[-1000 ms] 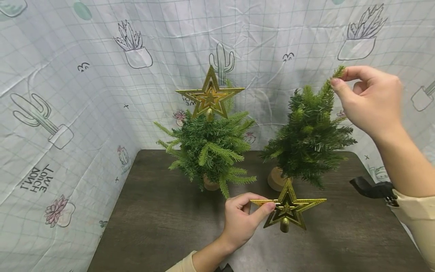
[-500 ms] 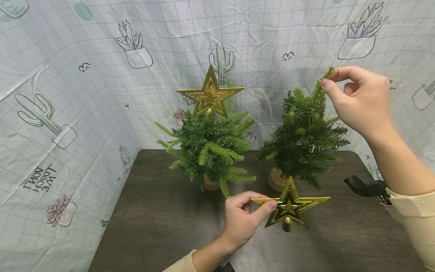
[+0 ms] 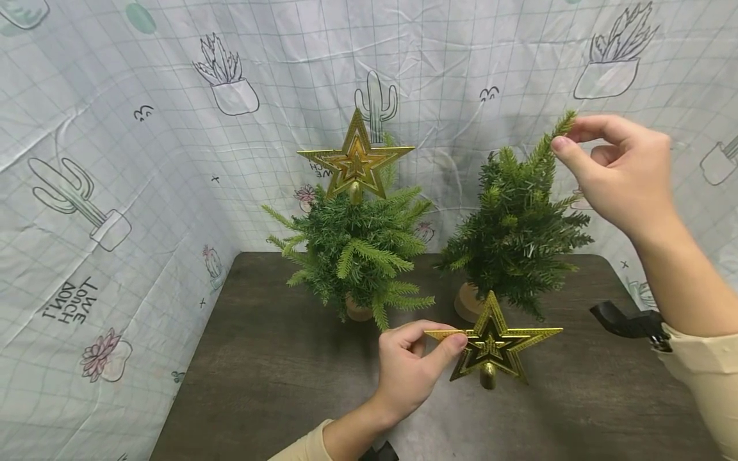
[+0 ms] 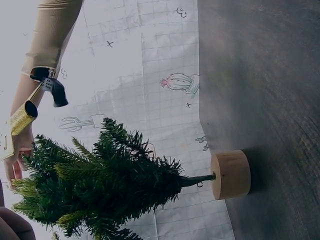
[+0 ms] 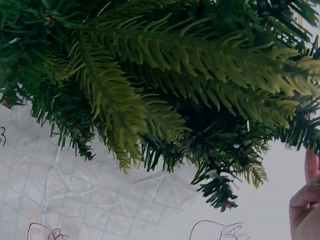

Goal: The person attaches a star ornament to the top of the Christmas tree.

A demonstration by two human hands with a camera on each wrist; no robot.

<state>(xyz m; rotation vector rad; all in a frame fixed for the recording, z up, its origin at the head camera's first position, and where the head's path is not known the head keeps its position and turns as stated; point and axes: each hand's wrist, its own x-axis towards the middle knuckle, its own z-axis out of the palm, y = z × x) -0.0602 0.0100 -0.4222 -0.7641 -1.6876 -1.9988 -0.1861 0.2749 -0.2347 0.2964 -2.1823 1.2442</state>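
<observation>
My left hand (image 3: pixel 406 365) pinches one arm of a gold star tree topper (image 3: pixel 490 346) between thumb and fingers, with its short socket pointing down. In the left wrist view the topper's hollow socket (image 4: pixel 24 118) shows at the left. My right hand (image 3: pixel 628 166) pinches the top sprig of the right-hand small artificial Christmas tree (image 3: pixel 513 224), the sprig's tip poking out above the fingers. That tree leans a little right on its round wooden base (image 4: pixel 232 175). Close green branches (image 5: pixel 190 60) fill much of the right wrist view.
To the left stands a second small Christmas tree (image 3: pixel 357 256), topped by another gold star (image 3: pixel 356 163). Both trees are on a dark wood table (image 3: pixel 259 371). A white grid-patterned cloth (image 3: pixel 277 96) with cactus drawings hangs behind and at the sides.
My right hand went left with the treetop, then slightly back right; more of the sprig's tip now shows above its fingers. The held star has shifted slightly up and right.
</observation>
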